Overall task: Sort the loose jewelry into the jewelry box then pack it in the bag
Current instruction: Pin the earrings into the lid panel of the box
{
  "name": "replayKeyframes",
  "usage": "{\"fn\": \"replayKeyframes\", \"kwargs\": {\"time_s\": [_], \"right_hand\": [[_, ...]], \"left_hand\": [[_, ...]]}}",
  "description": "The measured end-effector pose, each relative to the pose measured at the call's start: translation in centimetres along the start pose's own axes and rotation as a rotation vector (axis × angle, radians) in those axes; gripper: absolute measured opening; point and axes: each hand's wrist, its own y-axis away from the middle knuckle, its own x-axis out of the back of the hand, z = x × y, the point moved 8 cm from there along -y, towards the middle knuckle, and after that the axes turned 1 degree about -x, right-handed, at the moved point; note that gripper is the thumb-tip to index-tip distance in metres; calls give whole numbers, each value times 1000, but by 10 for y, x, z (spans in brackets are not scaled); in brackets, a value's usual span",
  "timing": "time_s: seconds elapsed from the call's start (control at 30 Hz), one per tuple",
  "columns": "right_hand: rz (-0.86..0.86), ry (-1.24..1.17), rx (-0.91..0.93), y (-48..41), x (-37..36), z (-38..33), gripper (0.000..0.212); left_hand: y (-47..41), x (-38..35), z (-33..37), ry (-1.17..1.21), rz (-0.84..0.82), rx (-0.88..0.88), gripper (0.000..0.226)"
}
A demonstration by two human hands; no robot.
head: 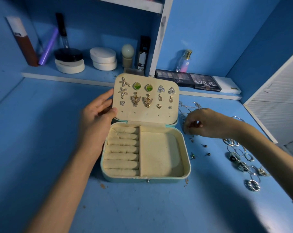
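Note:
An open teal jewelry box (187, 167) with cream lining sits mid-table. Its raised lid panel (142, 115) carries several pinned earrings. The ring rolls and the square compartment below hold nothing. My left hand (95, 121) rests against the box's left side, thumb on the lid panel's edge. My right hand (206, 123) is to the right of the box, fingertips pinched over small pieces on the table; what they grip is too small to tell. Loose rings (243, 163), small stud earrings (204, 146) and thin chains (191, 105) lie scattered on the right.
A shelf behind holds cosmetic jars (103, 58), tubes, a perfume bottle (184, 62) and eyeshadow palettes (204, 82). A white louvred panel (276, 101) borders the blue table (41, 132) at the right. No bag is in view.

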Motion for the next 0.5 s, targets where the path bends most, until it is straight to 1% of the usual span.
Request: {"fn": "replayKeyframes", "kwargs": {"time_s": [0.13, 0.23, 0.4, 0.5], "right_hand": [[81, -56, 10, 3, 4, 2, 24], [100, -78, 9, 6, 4, 5, 26], [171, -107, 28, 9, 6, 7, 21], [190, -119, 35, 12, 6, 6, 11]], "left_hand": [[-1, 0, -1, 6, -4, 1, 50], [0, 0, 0, 10, -7, 1, 50], [0, -1, -1, 19, -7, -7, 49], [-1, -1, -1, 15, -7, -8, 49]]}}
